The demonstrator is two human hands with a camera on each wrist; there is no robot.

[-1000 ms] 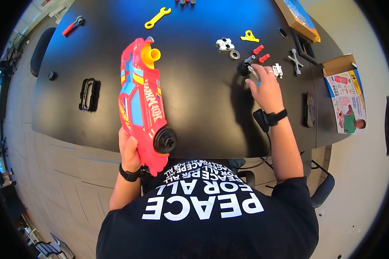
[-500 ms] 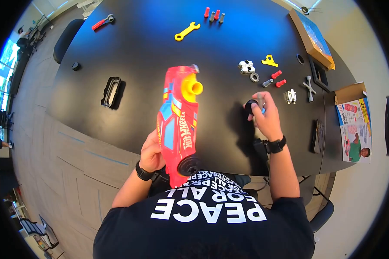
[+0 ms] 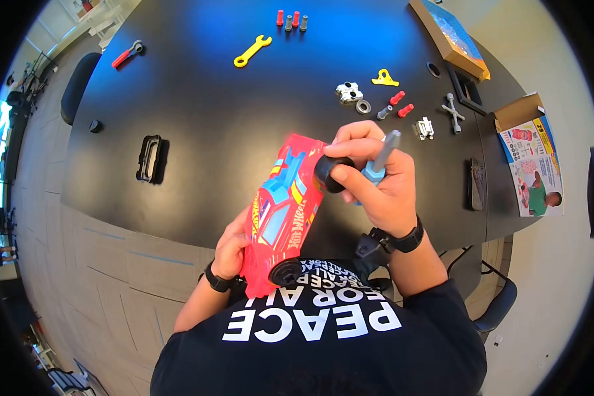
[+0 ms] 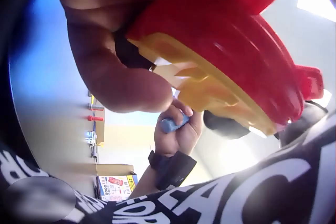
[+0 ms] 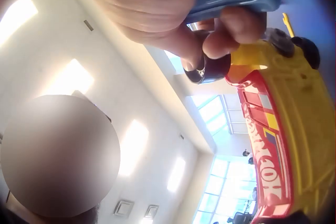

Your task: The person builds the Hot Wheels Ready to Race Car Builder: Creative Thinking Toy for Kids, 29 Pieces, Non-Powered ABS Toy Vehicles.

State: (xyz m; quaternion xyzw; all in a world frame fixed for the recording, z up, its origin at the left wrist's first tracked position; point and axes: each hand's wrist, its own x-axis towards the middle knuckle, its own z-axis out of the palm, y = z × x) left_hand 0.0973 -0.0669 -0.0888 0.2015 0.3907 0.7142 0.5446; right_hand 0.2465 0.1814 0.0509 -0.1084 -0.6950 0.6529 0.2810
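A red toy car (image 3: 280,211) with blue windows and a yellow underside (image 5: 304,129) is held up by my left hand (image 3: 231,247), whose fingers grip its rear end. Between thumb and fingers, my right hand (image 3: 383,188) pinches a black wheel (image 3: 333,174) against the car's side at the far end. The same hand keeps a screwdriver with a blue handle (image 3: 373,173) in its palm, grey shaft pointing up. Another black wheel (image 3: 286,272) is on the car's near end. In the right wrist view, the pinched wheel (image 5: 210,69) meets the yellow wheel mount.
On the black table (image 3: 204,132) lie a yellow wrench (image 3: 252,51), a red-handled tool (image 3: 127,55), a black frame (image 3: 150,159), silver parts (image 3: 348,93), red and grey pegs (image 3: 396,98) and a grey cross wrench (image 3: 452,113). Boxes (image 3: 531,158) stand at the right.
My right hand has brought the black wheel from over the table to the car, with the screwdriver still in its grip. The car has tilted, its far end leaning right.
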